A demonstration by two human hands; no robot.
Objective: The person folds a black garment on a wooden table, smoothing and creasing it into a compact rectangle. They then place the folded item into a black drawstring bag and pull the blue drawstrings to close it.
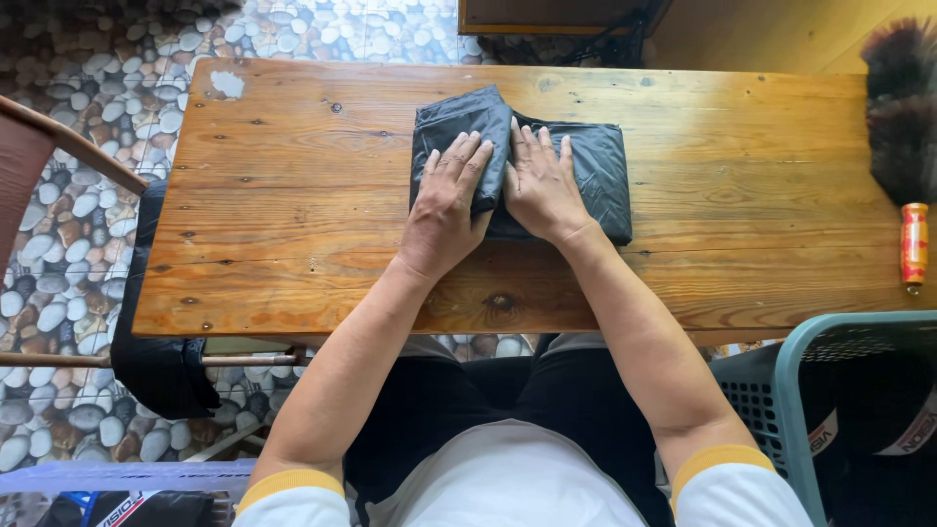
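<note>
Scanning from the left: a dark garment [156,361] hangs over a wooden chair rail [88,156] above a pebble-pattern floor [59,283]. On the tabletop [293,195], near its middle, lies a folded black garment [595,166], a compact rectangle with a raised fold at its upper left corner. The left hand [444,200] lies flat on that fold, fingers extended and slightly spread; the right hand [540,183] presses flat beside it, fingers spread, thumbs nearly touching. Neither pinches anything. Judged soft, light and limp, with a slight sheen suggesting slippery fabric; best taken by the folded edges. Far right: a feather duster [900,107] with an orange handle, and a teal plastic basket [781,390].
</note>
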